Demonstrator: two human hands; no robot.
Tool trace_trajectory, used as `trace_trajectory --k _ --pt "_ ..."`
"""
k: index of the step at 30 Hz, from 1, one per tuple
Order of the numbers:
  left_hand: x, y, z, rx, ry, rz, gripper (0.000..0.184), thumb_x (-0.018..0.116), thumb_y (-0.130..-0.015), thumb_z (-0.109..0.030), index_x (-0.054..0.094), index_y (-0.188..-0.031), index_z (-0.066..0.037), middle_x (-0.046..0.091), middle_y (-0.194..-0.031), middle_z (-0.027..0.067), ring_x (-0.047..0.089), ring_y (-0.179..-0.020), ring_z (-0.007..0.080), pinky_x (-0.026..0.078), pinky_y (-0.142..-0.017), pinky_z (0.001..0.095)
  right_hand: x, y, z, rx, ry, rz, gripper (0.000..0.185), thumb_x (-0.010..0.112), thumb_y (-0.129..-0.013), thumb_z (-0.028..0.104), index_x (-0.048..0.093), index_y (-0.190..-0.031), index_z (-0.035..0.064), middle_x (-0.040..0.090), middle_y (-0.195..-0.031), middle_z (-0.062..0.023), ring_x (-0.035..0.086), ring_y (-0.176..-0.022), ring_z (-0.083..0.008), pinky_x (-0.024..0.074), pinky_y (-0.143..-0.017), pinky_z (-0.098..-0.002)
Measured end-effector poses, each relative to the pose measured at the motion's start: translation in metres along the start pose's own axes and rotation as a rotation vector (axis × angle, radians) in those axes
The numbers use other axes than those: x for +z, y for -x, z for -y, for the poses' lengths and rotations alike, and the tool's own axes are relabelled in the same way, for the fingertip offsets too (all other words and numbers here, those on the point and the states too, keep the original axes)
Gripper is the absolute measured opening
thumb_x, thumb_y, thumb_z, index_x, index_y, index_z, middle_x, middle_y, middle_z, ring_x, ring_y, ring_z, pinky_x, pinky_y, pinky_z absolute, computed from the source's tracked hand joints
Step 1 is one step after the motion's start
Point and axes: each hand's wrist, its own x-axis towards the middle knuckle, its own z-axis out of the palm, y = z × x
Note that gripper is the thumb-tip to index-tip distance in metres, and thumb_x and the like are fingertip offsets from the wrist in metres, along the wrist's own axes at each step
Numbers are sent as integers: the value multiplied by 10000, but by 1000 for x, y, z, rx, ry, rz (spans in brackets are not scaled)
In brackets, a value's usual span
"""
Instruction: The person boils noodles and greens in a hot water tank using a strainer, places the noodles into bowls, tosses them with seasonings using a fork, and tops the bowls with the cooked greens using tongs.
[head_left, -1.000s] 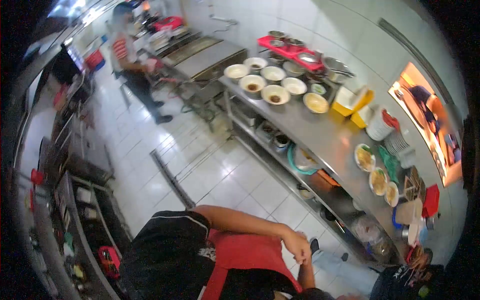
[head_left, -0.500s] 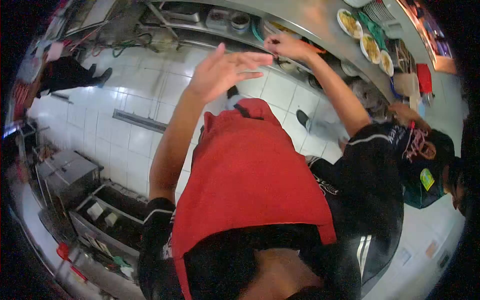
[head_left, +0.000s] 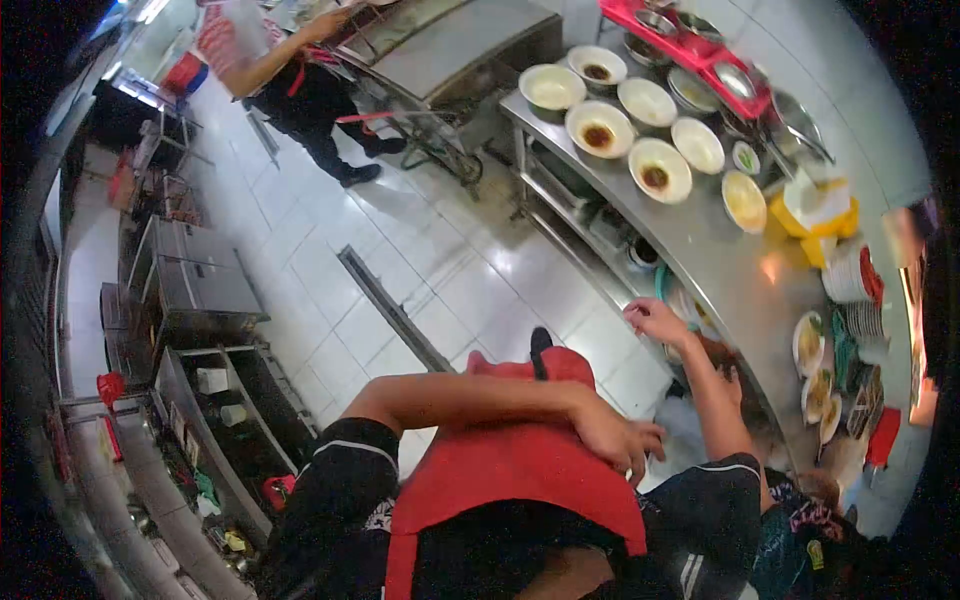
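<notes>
My left hand (head_left: 612, 432) is held across the front of the red apron (head_left: 520, 470), palm down. Its fingers are loosely bent and apart, with nothing visible in them. My right hand (head_left: 660, 322) hovers beside the edge of the steel counter (head_left: 690, 245), fingers curled inward. Whatever they hold, if anything, cannot be made out. Farther up the counter stand several cream bowls (head_left: 648, 102). Some contain a dark brown sauce (head_left: 598, 136). Below my right hand another person's hand (head_left: 733, 388) shows near the counter.
A red tray (head_left: 680, 45) with metal bowls stands at the counter's back. Plated food (head_left: 808, 345) and stacked plates (head_left: 848, 275) line its right side. A co-worker in dark trousers (head_left: 310, 120) stands at upper left. Another person (head_left: 800, 530) is close at lower right. A drain (head_left: 390, 310) crosses the tiled floor.
My view has turned toward the counter, bringing the bowls and red tray into sight. My left hand has dropped from outstretched to across the apron. My right hand stays near the counter edge.
</notes>
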Motion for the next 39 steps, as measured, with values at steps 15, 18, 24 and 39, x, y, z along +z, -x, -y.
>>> trace_trajectory --k 15,18,24,39 --pt "-40 203 -52 61 26 -115 422 344 -964 -242 446 -1278 21 189 -1487 251 90 -1397 401 77 -1137 482 124 -249 228 -98 376 321 230 630 -860 227 647 -963 22 653 -739 -62 625 -617 -131 501 -585 -298" --pt "-25 250 -61 37 121 -168 502 275 -998 -261 308 -1388 54 211 -1494 220 131 -1396 328 91 -1146 413 165 -281 290 -139 473 367 262 633 -854 254 645 -979 25 661 -750 -77 643 -638 -141 505 -599 -312" --pt "-38 351 -178 -243 310 -310 530 260 -1007 -299 297 -1414 39 274 -1499 142 226 -1374 247 170 -1134 358 219 -338 351 -291 566 375 289 623 -865 274 638 -1015 28 673 -796 -92 656 -656 -154 510 -617 -325" --pt "-155 533 -180 -155 512 -270 515 376 -935 -214 357 -1385 36 349 -1450 102 291 -1328 232 206 -1107 330 252 -478 545 -575 416 578 293 592 -882 263 625 -1033 14 666 -943 -166 634 -878 -312 486 -771 -382"
